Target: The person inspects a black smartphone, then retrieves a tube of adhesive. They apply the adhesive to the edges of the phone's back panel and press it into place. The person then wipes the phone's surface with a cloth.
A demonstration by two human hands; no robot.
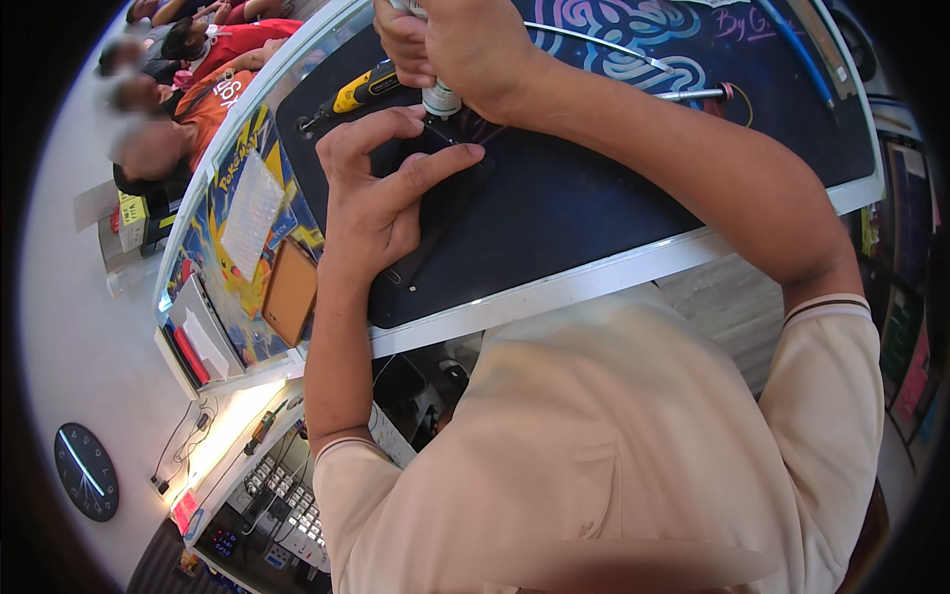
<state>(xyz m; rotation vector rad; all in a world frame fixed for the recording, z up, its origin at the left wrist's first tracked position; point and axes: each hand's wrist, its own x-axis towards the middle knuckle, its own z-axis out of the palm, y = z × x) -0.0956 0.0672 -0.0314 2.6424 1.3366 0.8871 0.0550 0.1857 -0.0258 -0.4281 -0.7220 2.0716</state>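
My left hand [381, 193] rests on the dark mat [594, 198], thumb and index finger gripping what looks like a black phone [440, 144], hard to make out against the mat. Above it my right hand [465, 54] is wrapped round a white bottle [441, 100], its lower end just over the dark item. A yellow-and-black rotary tool [353, 94] lies to the left of the bottle. Thin metal tools [688, 94] lie beyond my right forearm, partly hidden by it.
A brown phone case [289, 292], bubble wrap [254, 213] and boxes [203, 337] sit at the left. A blue pen-like tool [797, 59] lies at the right. The white desk edge [643, 247] curves near my body. Several people [223, 99] are beyond the desk at upper left.
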